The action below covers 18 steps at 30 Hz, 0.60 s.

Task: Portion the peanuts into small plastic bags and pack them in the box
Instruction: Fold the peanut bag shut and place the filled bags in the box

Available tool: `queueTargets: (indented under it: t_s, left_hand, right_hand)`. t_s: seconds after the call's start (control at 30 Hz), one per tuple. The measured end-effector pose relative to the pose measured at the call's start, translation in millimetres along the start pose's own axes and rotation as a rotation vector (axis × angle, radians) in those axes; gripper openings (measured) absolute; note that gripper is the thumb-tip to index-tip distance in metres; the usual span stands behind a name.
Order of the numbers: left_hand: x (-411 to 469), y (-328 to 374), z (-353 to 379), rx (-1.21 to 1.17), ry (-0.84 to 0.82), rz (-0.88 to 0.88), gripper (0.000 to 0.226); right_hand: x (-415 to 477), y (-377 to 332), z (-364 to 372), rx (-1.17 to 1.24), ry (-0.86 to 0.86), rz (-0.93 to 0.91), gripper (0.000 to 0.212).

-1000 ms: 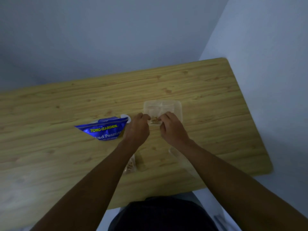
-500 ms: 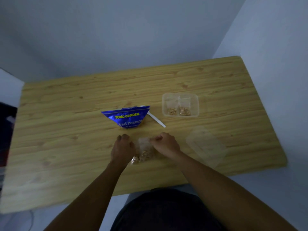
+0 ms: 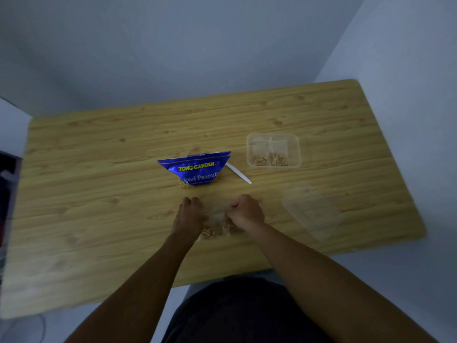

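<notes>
Just below the middle of the frame, a small plastic bag (image 3: 217, 224) of peanuts lies on the wooden table (image 3: 99, 194) between both hands. The right hand (image 3: 247, 212) has its fingers curled and pinches the bag's upper right edge. The left hand (image 3: 189, 216) lies against the bag's left side with its fingers pointing away; its thumb is hidden, so I cannot tell whether it grips the film or only steadies it.

Above, near centre, sits the blue peanut packet (image 3: 197, 170) with a white spoon (image 3: 238, 173) just beside it. To the upper right stands the clear box (image 3: 298, 149), already holding two filled bags (image 3: 270, 154), and its lid (image 3: 311, 210) lies apart at the right.

By my judgement the bag will handle as light, limp and rather slippery (thin film over loose nuts), sagging wherever it is unsupported. The load sits in the lower part, so the best hold is probably the empty strip near the mouth, pinched flat. If the mouth is not closed, tipping it could spill peanuts, and squeezing the full part would only shift them about.
</notes>
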<state>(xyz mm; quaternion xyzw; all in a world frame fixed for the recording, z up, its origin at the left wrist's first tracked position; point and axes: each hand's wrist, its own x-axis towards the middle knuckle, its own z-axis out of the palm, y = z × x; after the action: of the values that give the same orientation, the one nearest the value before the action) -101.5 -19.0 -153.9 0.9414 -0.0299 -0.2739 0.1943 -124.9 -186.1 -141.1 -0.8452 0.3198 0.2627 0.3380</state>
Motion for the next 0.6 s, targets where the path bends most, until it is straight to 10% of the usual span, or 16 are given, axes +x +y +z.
queueTargets:
  t_s: [0.6]
  left_hand:
    - [-4, -8, 2, -0.156, 0.049, 0.144, 0.004]
  right_hand:
    - [0, 16, -19, 0.285, 0.023, -0.152, 0.021]
